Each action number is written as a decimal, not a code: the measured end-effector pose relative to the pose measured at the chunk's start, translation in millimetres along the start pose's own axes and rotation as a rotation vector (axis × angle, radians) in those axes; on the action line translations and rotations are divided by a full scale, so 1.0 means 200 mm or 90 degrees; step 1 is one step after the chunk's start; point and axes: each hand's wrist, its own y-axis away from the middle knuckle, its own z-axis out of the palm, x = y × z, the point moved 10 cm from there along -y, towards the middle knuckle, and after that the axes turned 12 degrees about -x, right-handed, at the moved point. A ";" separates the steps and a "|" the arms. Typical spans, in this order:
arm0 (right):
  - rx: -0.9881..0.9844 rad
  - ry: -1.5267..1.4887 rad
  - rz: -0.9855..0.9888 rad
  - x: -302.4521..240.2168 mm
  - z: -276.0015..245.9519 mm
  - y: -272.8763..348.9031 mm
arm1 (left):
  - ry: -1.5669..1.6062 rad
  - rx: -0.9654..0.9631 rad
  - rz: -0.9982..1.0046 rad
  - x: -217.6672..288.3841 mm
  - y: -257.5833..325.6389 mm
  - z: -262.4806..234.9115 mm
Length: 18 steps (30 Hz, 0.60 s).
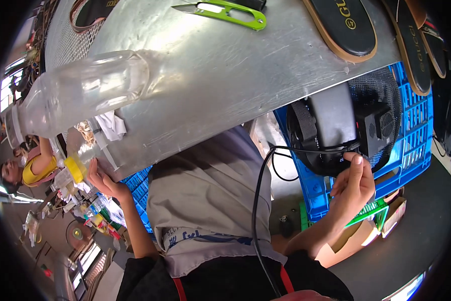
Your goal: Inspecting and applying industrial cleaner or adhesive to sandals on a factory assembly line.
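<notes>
Two hands are at work below a metal table (225, 75), seen from above w/ the person's grey shirt between them. Far left, a clear plastic bottle (85, 95) lies on its side along the table's left edge. Just under it the left hand (101, 179) is open, fingers spread, touching a small yellow-capped bottle (77, 168) at the table's lower edge; whether it actually grips the bottle is hard to tell, since the view is bent and small there. White rag scraps (110, 125) sit near that corner. Further left, in the bkgd, another person in a yellow top (34, 168) is bent over.

On the table top, centre, lie green thread snips (230, 12); to the right are dark shoe soles (343, 27) w/ tan edges.

A black cable (260, 200) runs up from the person's lap to a black device (336, 130) sitting in a blue plastic crate (411, 130). The right hand (355, 184) is loosely curled, thumb raised and pressing the device's lower edge where the cable joins it.
</notes>
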 end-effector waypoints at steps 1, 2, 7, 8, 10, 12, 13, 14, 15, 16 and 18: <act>-0.002 -0.001 -0.009 0.00 0.00 0.00 | -0.001 -0.003 -0.003 -0.02 0.00 0.00; -0.003 -0.004 -0.004 0.02 0.00 0.00 | -0.002 -0.006 -0.006 -0.03 0.01 -0.01; 0.017 -0.018 -0.046 0.04 -0.02 0.00 | -0.012 -0.017 -0.029 -0.05 0.01 0.00; 0.023 -0.011 -0.049 0.04 -0.02 0.00 | -0.002 -0.014 -0.035 -0.06 0.01 0.00; 0.024 -0.007 -0.055 0.05 -0.02 0.01 | -0.005 -0.014 -0.028 -0.04 0.01 0.00; 0.027 0.015 -0.066 0.05 -0.02 0.02 | -0.002 0.003 -0.015 -0.02 0.01 -0.01; 0.031 0.017 -0.066 0.05 -0.02 0.02 | -0.005 0.005 -0.015 -0.02 0.00 -0.01; 0.027 0.016 -0.066 0.06 0.00 0.02 | -0.010 0.001 -0.012 -0.02 0.00 -0.01; 0.062 0.010 -0.114 0.05 -0.02 0.03 | -0.013 -0.002 -0.009 -0.02 -0.01 0.00; 0.097 0.005 -0.163 0.03 -0.03 0.05 | -0.016 -0.006 -0.005 -0.01 -0.01 0.00; 0.079 -0.016 -0.181 0.02 -0.04 0.06 | -0.016 -0.003 -0.008 -0.02 0.00 0.00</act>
